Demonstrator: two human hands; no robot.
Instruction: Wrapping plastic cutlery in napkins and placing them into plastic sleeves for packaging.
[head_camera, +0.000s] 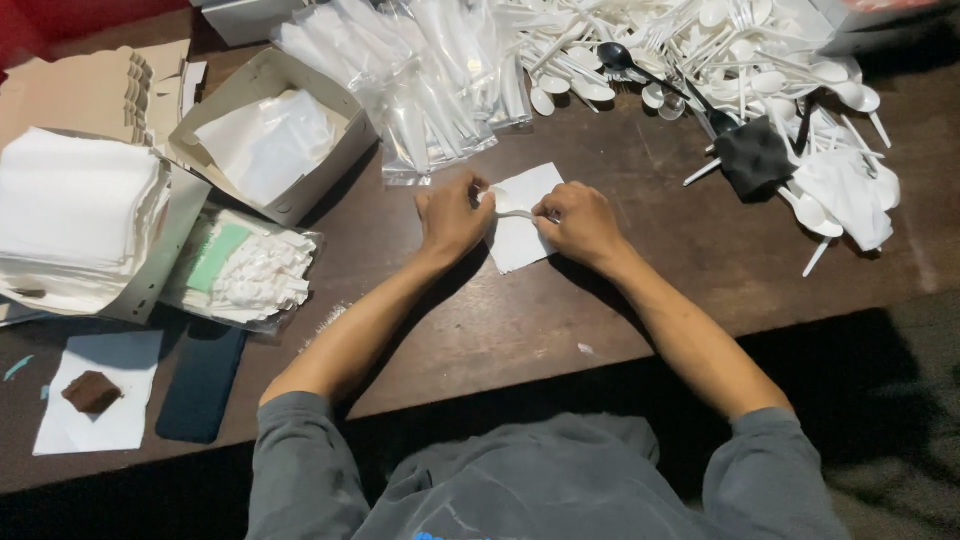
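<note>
Both hands (450, 215) (578, 222) pinch a spoon (516, 213) on a napkin (522, 240).

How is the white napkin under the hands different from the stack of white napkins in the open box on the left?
The single white napkin lies loose and flat on the brown wooden table; the stack of white napkins sits in an open grey cardboard box. The single napkin is one thin sheet, the stack a thick pile. The left hand and right hand pinch a white plastic utensil over the single napkin; nothing touches the stack. Both are white paper.
</note>
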